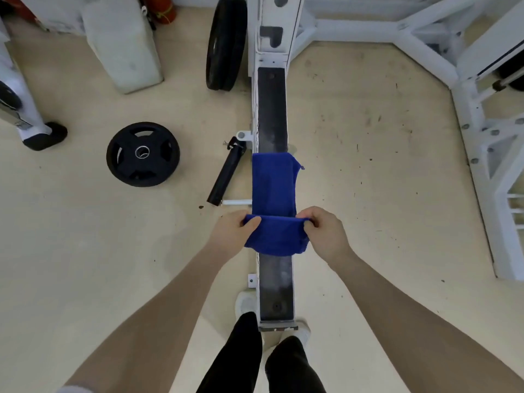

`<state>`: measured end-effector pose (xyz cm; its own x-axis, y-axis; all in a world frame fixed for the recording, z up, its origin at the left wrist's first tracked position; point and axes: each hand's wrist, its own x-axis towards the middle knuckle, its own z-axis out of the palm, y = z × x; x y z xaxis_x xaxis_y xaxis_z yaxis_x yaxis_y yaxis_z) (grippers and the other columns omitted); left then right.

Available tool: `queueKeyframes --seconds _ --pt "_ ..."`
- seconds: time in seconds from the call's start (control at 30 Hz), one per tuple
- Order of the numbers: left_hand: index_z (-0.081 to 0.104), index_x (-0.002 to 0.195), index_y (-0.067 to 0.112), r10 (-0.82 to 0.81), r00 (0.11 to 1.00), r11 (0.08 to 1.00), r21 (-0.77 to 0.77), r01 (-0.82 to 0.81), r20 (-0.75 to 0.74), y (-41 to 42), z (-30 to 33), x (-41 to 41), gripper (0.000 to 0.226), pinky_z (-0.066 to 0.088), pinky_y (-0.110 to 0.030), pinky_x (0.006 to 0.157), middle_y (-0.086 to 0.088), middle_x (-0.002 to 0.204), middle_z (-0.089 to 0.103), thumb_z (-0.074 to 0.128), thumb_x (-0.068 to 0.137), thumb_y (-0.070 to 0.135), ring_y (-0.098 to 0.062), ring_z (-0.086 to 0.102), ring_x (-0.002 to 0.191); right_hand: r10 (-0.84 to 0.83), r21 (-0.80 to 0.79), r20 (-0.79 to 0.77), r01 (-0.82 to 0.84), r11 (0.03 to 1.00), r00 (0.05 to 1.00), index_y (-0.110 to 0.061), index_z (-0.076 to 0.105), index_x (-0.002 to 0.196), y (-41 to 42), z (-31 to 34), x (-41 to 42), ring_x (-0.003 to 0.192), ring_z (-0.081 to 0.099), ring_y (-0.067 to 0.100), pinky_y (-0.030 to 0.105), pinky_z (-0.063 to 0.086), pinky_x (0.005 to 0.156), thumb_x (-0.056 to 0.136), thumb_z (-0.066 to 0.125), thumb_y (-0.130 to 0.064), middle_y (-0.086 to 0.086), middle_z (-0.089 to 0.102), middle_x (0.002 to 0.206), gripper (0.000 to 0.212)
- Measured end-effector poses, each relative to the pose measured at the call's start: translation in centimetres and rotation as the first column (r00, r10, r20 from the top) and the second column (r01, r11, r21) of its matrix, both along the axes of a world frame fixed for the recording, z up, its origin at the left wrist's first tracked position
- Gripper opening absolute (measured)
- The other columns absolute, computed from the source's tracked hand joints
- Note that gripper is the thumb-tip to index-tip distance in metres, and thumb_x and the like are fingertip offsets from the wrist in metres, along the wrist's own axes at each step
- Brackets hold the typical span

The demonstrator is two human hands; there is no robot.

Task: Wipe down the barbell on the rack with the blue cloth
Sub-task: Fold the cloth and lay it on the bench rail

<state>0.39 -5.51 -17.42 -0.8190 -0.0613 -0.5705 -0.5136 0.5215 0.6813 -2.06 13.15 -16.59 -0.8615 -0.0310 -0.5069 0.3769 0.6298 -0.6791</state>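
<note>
Cloth [273,188] draped over beam [271,109], hiding its middle. Left hand [231,236] and right hand [323,234] pinching cloth's near fold. Plate [143,154] left of beam; bare floor [368,165] right.

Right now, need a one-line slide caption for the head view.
Both hands, left hand and right hand, pinch a folded blue cloth over a white rack's dark beam; weight plate on floor.

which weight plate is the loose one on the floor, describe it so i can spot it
Start at the long white rack beam with the blue cloth draped over it. Left of it, past the short black tube, one black plate lies flat; the other plates stand on edge.
</note>
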Motion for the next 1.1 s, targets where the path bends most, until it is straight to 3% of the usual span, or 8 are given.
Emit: queueKeyframes --seconds 0.17,0.27,0.43,0.6,0.8,0.97,1.03,1.1 --pt "0.047 0.123 0.011 0.237 0.970 0.971 0.031 -0.239 0.048 0.4 -4.7 -2.7 0.037 0.040 -0.028 0.083 -0.003 0.111 0.056 0.047 0.093 0.032 -0.019 0.054 0.101 -0.221 0.046 -0.024 0.222 0.974 0.975 -0.010 0.048 0.123 -1.5 -5.4 -1.6 0.105 0.054 0.024 0.032 0.043 0.091 0.093 0.044 -0.008 0.005 0.056 0.120 0.031" --pt "0.045 0.126 0.016 0.368 0.848 0.842 0.252 -0.478 0.381 0.5 -6.6 -2.1 0.037 0.045 -0.030 0.083 -0.002 0.119 0.054 0.043 0.091 0.029 -0.022 0.054 0.105 -0.319 0.012 0.304 0.331 0.943 0.898 -0.014 0.037 0.134 -1.3 -7.1 -1.7 0.097 0.052 0.021 0.031 0.044 0.079 0.096 0.044 -0.035 0.006 0.050 0.124 0.044" --pt "0.058 0.091 0.008 0.340 0.868 0.812 0.352 -0.465 0.361 0.2 -5.6 0.5 0.016 0.049 -0.029 0.073 -0.007 0.093 0.061 0.043 0.094 0.011 -0.017 0.058 0.080 -0.281 -0.182 0.501 0.417 0.891 0.819 -0.013 0.050 0.116 0.2 -6.3 0.1 0.084 0.059 0.018 0.030 0.053 0.073 0.098 0.043 -0.029 0.006 0.058 0.108 0.025" --pt "0.055 0.097 0.008 0.347 0.844 0.804 0.333 -0.492 0.409 0.0 -3.3 3.2 0.008 0.049 -0.023 0.054 -0.012 0.096 0.063 0.049 0.091 0.007 -0.018 0.059 0.070 -0.167 -0.290 0.594 0.403 0.868 0.787 -0.013 0.039 0.121 2.1 -3.8 1.4 0.089 0.062 0.028 0.037 0.051 0.080 0.089 0.052 0.000 0.014 0.058 0.108 0.037" --pt "0.052 0.114 0.029 0.411 0.787 0.670 0.432 -0.603 0.460 -1.0 0.2 3.4 0.028 0.037 -0.021 0.042 -0.009 0.080 0.063 0.056 0.090 0.015 -0.015 0.048 0.047 -0.197 -0.246 0.665 0.461 0.853 0.720 -0.012 0.041 0.077 1.9 0.3 0.9 0.054 0.033 0.014 0.020 0.029 0.044 0.086 0.041 0.001 0.005 0.038 0.068 0.016" --pt "0.062 0.102 0.011 0.540 0.644 0.397 0.511 -0.762 0.542 -0.7 1.0 -1.3 0.016 0.046 -0.018 0.044 -0.004 0.073 0.069 0.050 0.093 0.018 -0.012 0.062 0.055 -0.468 -0.279 0.719 0.830 0.483 0.514 -0.006 0.052 0.075 0.4 0.4 -2.7 0.036 0.047 0.008 0.014 0.044 0.038 0.092 0.044 -0.003 0.008 0.048 0.065 0.018" --pt "0.057 0.112 0.011 0.596 0.645 0.469 0.444 -0.763 0.479 -0.5 -0.1 -2.7 0.022 0.049 -0.022 0.060 -0.005 0.086 0.068 0.049 0.094 0.021 -0.015 0.064 0.072 -0.519 -0.263 0.701 0.854 0.449 0.489 -0.003 0.057 0.084 0.0 -0.2 -3.5 0.045 0.055 0.012 0.019 0.052 0.051 0.093 0.045 -0.008 0.010 0.055 0.070 0.016" --pt "0.049 0.125 0.013 0.573 0.746 0.702 0.267 -0.660 0.338 -0.3 -1.6 -3.4 0.033 0.043 -0.025 0.075 -0.008 0.111 0.061 0.049 0.093 0.022 -0.019 0.058 0.092 -0.547 -0.242 0.643 0.820 0.518 0.536 -0.001 0.060 0.097 -0.3 -1.0 -3.7 0.058 0.052 0.018 0.025 0.050 0.062 0.092 0.043 -0.010 0.010 0.058 0.073 0.020"
